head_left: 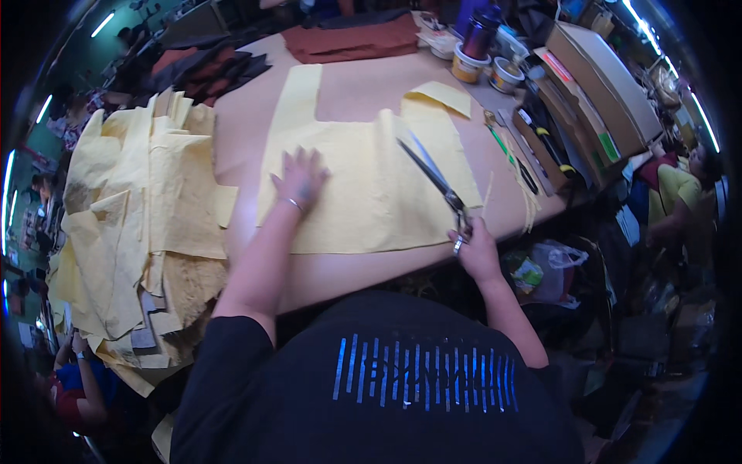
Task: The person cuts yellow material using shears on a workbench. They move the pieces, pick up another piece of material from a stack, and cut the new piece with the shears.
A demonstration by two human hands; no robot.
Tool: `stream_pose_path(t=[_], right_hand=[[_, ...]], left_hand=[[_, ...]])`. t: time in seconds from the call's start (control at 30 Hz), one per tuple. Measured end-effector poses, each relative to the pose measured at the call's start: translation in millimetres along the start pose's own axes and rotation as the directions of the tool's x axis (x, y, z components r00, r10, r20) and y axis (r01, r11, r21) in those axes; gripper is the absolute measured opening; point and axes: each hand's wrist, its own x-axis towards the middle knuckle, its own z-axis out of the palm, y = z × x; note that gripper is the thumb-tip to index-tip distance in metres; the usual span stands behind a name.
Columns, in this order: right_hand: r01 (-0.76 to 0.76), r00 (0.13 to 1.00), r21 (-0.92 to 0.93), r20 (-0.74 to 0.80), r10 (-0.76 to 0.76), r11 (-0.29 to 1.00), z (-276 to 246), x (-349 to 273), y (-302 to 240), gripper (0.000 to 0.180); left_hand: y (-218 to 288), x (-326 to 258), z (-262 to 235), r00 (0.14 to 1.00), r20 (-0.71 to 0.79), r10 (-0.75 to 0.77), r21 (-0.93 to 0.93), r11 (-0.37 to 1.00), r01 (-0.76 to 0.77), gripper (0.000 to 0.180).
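A cut piece of yellow fabric [348, 185] with two upright strap-like parts lies spread on the table. Its right strap is folded over at the top. My left hand [301, 182] rests flat on the left half of the fabric, fingers spread. Held by the handles in my right hand [477, 251] is a pair of large metal scissors [433, 174]. The blades stand apart and point up and left over the fabric's right part. Whether they touch the cloth I cannot tell. Thin yellow offcut strips [525, 197] lie right of the fabric.
A tall pile of yellow fabric pieces [178, 178] stands at the left table edge. Dark red cloth [352, 40] lies at the back. Tubs [469, 63], a dark purple bottle [481, 32] and cardboard boxes [591, 77] crowd the right. Other people sit nearby, one in yellow [676, 193].
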Motion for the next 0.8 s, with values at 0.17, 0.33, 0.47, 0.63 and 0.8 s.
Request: stream_pose_path(t=[0.17, 0.33, 0.47, 0.63, 0.8], right_hand=[[0.052, 0.978, -0.151, -0.192, -0.081, 0.987, 29.1, -11.6, -3.4, 0.045], [0.046, 0.976, -0.237, -0.196, -0.094, 0.971, 39.5, -19.4, -8.8, 0.05], [-0.034, 0.977, -0.2, -0.213, -0.009, 0.979, 35.4, -31.8, -4.5, 0.047], [-0.173, 0.979, -0.149, -0.136, 0.153, 0.974, 6.1, -55.0, -5.3, 0.035], [-0.048, 0.984, -0.047, -0.174, 0.039, 0.998, -19.3, -40.2, 13.5, 0.039]], left_hand=[[-15.6, -26.3, 0.7, 0.994, -0.096, 0.047, -0.102, 0.993, -0.057, 0.055], [-39.6, -43.7, 0.8, 0.993, -0.122, 0.0, -0.144, 0.989, -0.018, 0.056], [-48.9, -57.0, 2.9, 0.99, -0.141, -0.024, -0.144, 0.99, 0.004, 0.057], [-53.0, -99.4, -22.5, 0.995, 0.009, -0.1, -0.104, 0.989, 0.101, 0.054], [-42.3, -104.8, -49.4, 0.999, 0.029, -0.04, -0.038, 0.998, 0.041, 0.032]])
